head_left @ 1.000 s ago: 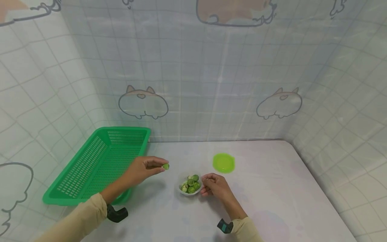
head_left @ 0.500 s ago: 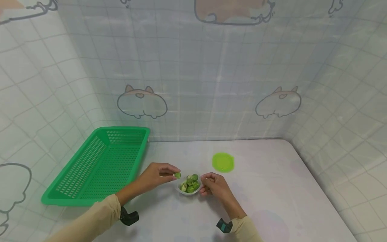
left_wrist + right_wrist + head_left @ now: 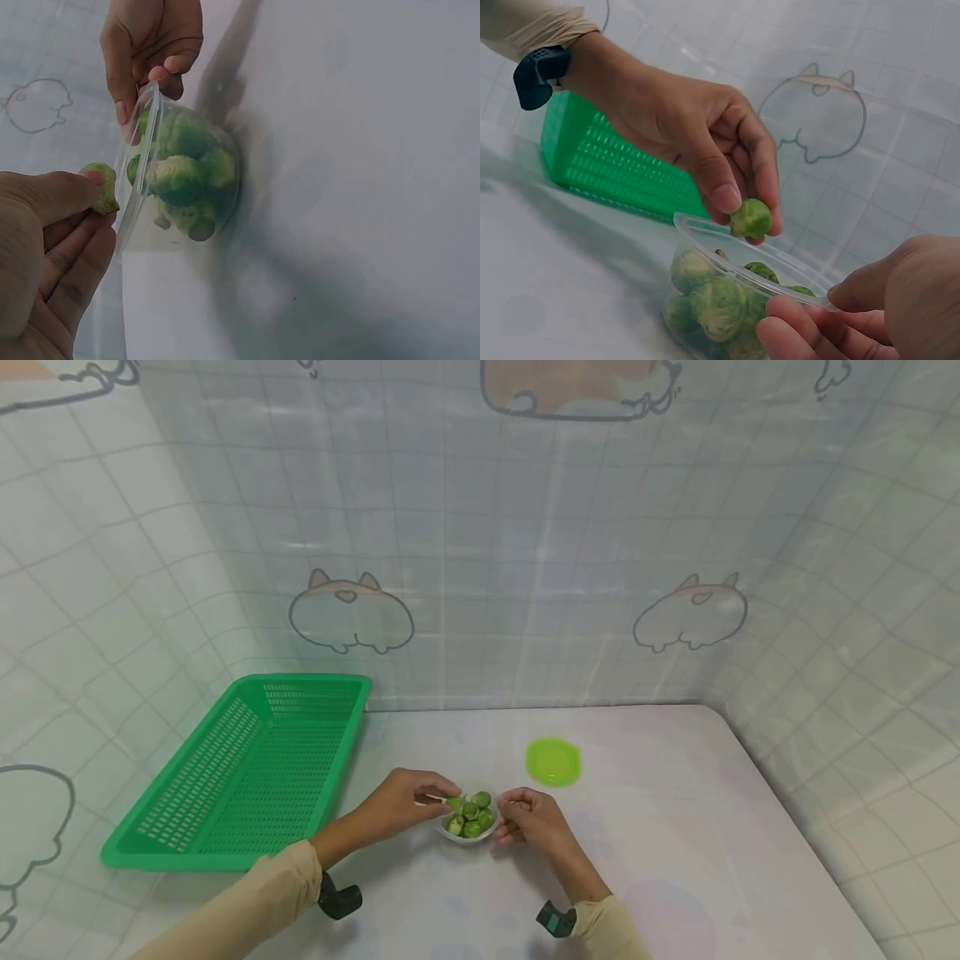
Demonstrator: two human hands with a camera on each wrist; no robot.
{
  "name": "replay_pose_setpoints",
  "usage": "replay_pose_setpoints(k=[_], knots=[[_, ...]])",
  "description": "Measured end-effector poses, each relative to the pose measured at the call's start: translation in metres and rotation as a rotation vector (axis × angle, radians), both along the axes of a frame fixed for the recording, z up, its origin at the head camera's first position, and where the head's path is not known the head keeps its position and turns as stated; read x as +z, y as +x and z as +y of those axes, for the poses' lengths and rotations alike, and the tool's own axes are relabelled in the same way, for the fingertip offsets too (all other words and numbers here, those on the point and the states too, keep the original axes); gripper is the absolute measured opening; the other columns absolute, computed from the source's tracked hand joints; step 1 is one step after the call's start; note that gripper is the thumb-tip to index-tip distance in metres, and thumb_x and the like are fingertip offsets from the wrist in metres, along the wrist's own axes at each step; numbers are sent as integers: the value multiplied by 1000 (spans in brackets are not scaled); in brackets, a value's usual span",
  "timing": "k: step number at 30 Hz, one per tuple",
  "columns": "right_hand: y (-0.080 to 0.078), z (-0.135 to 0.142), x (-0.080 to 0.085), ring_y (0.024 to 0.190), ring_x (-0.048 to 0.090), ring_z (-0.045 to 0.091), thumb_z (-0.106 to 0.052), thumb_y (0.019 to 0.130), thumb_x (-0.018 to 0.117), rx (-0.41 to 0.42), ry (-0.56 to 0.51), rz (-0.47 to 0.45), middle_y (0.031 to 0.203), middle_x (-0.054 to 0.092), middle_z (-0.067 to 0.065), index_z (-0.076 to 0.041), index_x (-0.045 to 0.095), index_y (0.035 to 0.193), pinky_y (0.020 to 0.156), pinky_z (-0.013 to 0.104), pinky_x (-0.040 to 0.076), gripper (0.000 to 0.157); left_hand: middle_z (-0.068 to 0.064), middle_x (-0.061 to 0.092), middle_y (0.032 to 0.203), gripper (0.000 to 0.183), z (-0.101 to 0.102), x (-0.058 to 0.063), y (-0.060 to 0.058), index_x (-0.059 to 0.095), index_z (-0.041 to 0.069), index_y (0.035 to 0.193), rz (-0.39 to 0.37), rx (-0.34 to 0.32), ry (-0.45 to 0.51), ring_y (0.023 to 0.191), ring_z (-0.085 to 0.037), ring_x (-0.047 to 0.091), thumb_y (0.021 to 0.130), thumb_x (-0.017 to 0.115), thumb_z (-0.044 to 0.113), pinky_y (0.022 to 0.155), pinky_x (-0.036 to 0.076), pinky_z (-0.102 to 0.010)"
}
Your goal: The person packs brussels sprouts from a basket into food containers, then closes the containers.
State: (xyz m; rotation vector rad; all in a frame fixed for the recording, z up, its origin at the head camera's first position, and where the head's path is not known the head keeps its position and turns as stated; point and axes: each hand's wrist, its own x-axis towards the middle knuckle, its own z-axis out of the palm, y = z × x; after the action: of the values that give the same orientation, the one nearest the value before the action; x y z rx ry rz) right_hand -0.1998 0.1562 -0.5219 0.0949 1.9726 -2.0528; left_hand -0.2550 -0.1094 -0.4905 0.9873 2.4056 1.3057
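A clear plastic tub (image 3: 682, 251) with several Brussels sprouts (image 3: 718, 306) in it stands on the table. My left hand (image 3: 405, 802) pinches one Brussels sprout (image 3: 751, 219) between thumb and fingers, just over the tub's rim on its left side. In the left wrist view that pinched sprout (image 3: 103, 187) shows right beside the rim. On the other side, my right hand (image 3: 536, 820) grips the tub's rim, thumb above and fingers below, as the right wrist view shows.
A green slotted basket (image 3: 341, 760) sits at the left, behind the left forearm. Beyond the tub lies a bright green lid (image 3: 553, 762) on the white table (image 3: 675, 827). Patterned curtain walls (image 3: 480, 543) rise along the back and both sides.
My left hand has carried the Brussels sprout rightward from beside the basket to the tub's rim. The right hand has stayed at the tub.
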Motion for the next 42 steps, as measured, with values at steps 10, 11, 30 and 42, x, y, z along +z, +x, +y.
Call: replay_pose_setpoints(k=[10, 11, 30, 42], knots=[[0, 0, -1, 69, 72, 18, -20, 101, 62, -7, 9, -2, 82, 69, 8, 8, 59, 124, 67, 36, 63, 36, 5, 74, 114, 26, 3, 7, 2, 74, 13, 114, 181, -54, -80, 103, -10, 69, 88, 79, 11, 89, 58, -30], [0, 0, 0, 69, 72, 18, -20, 101, 62, -7, 10, -2, 82, 69, 8, 8, 59, 124, 67, 36, 63, 36, 5, 74, 114, 26, 3, 8, 2, 75, 13, 114, 205, -58, -91, 105, -10, 69, 88, 80, 10, 90, 58, -31], [-1, 0, -2, 68, 71, 17, -18, 101, 62, 11, -9, -2, 82, 68, 9, 11, 58, 123, 67, 34, 63, 36, 6, 73, 116, 29, 1, 2, 3, 74, 14, 116, 282, -104, -141, 111, -8, 66, 88, 80, 14, 98, 54, -33], [-1, 0, -2, 68, 71, 17, -17, 101, 62, 9, -2, 4, 84, 69, 12, 11, 58, 123, 66, 34, 62, 36, 5, 74, 114, 26, -1, 2, 7, 76, 13, 112, 310, -71, -119, 110, -9, 66, 87, 81, 16, 96, 55, -34]])
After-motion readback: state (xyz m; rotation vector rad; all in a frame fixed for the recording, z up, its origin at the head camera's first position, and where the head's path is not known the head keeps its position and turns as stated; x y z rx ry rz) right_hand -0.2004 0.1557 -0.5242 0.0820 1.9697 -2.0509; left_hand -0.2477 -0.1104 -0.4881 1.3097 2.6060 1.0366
